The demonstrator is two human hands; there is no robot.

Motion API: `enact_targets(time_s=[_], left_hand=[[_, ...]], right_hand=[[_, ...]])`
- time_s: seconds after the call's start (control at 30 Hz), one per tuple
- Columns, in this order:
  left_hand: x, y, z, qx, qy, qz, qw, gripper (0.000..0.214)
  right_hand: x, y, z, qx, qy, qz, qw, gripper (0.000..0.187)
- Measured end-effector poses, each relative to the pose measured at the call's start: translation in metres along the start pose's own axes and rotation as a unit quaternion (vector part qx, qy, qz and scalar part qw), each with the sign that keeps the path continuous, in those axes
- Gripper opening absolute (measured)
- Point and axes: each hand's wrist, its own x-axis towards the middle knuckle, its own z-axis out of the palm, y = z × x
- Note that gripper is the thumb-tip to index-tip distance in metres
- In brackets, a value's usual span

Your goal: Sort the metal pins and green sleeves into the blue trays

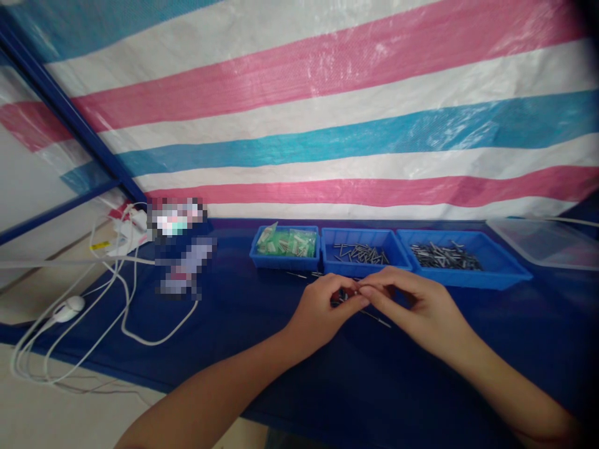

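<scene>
My left hand [319, 307] and my right hand [416, 302] meet at the fingertips above the dark blue table [262, 324]. Both are closed in a pinch, thumb against fingers. Whatever they pinch is too small and too covered to make out. Under and behind the fingers lie some small metal pieces, partly hidden. One thin metal pin [378, 319] sticks out below my right hand, and another pin [296, 275] lies beyond my left hand. Just past the hands, a blue bin [365, 270] holds loose thin metal pins [362, 254].
A left blue bin [285, 262] holds green-and-white packets [287, 243]; a right one [491, 274] holds many metal pins [444, 255]. A clear plastic lid or tray [547, 243] lies far right. White cables [126, 318] loop at left. A striped sheet [327, 143] hangs behind.
</scene>
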Motion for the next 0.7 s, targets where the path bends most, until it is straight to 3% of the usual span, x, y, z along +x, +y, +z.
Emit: enact_targets(time_s=[0.2, 0.3, 0.37, 0.43, 0.5, 0.6, 0.7], left_hand=[[0.001, 0.005, -0.006, 0.006, 0.047, 0.028, 0.998, 0.022], [0.001, 0.006, -0.008, 0.051, 0.021, 0.043, 0.998, 0.026], [0.000, 0.005, -0.008, 0.116, -0.023, 0.077, 0.990, 0.031], [-0.002, 0.002, -0.007, 0.200, -0.071, 0.122, 0.970, 0.033], [-0.005, -0.001, -0.006, 0.274, -0.107, 0.150, 0.944, 0.033], [-0.007, -0.003, -0.004, 0.340, -0.137, 0.157, 0.917, 0.032], [-0.007, -0.004, -0.003, 0.366, -0.151, 0.156, 0.905, 0.024]], right_hand=[[0.003, -0.001, -0.007, -0.001, -0.019, 0.015, 1.000, 0.016], [0.006, 0.003, -0.015, -0.027, -0.013, 0.022, 0.999, 0.020], [0.008, 0.010, -0.027, -0.061, 0.051, 0.042, 0.996, 0.024], [0.011, 0.021, -0.044, -0.123, 0.139, 0.083, 0.979, 0.028], [0.014, 0.035, -0.063, -0.228, 0.183, 0.144, 0.945, 0.031], [0.018, 0.053, -0.084, -0.375, 0.162, 0.214, 0.887, 0.033], [0.019, 0.057, -0.086, -0.406, 0.172, 0.213, 0.872, 0.036]])
